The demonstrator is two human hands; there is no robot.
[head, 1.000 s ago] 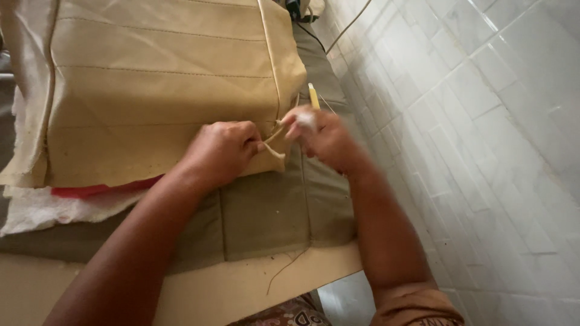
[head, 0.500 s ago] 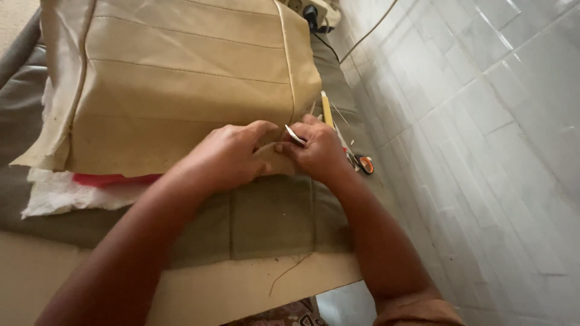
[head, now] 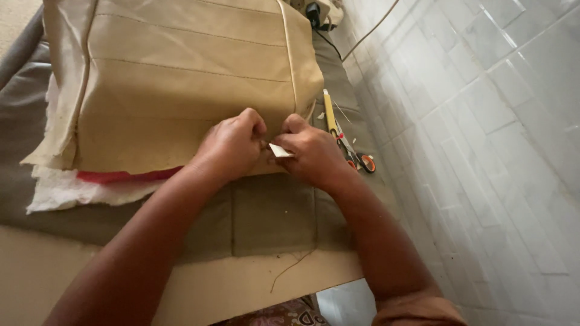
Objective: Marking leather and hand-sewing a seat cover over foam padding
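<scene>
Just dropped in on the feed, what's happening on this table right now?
A person is working on a tan upholstered cover lying over grey fabric. Both hands meet at its front edge: the left hand pinches the seam, and the right hand holds a small white piece against it. Scissors with orange handles and a yellow tool lie just to the right, near the tiled wall.

I see one small white tag (head: 280,150), roughly rectangular, pinched between my hands at the tan cover's near edge.
</scene>
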